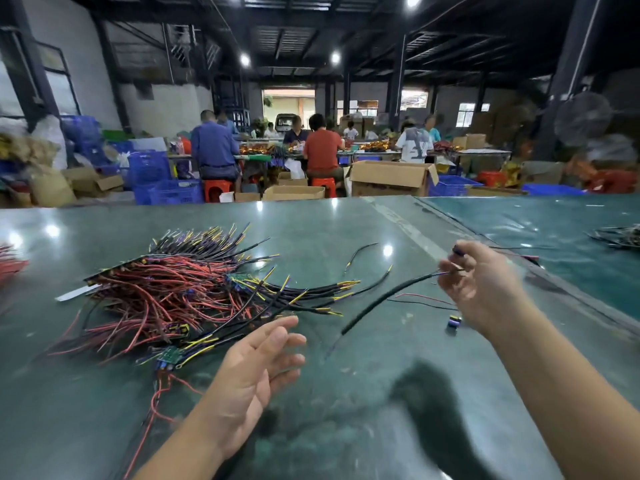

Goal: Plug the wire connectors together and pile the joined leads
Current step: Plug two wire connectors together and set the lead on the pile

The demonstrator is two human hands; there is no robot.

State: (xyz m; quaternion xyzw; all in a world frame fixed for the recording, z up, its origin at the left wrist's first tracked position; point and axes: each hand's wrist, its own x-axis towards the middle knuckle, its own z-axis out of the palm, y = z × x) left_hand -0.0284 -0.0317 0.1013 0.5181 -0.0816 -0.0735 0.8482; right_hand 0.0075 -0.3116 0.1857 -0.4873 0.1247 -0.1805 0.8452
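Note:
A big pile of red and black leads with yellow tips lies on the green table, left of centre. My right hand is raised above the table at the right and pinches a black sleeved lead, which hangs down to the left. My left hand hovers over the near edge of the pile with fingers straight, holding nothing. A small blue connector lies on the table under my right wrist, beside a thin red and black wire pair.
A loose black lead lies beyond the pile. More red wires sit at the left edge and a dark wire bundle on the neighbouring table at right. Several people work at tables behind, among cardboard boxes and blue crates.

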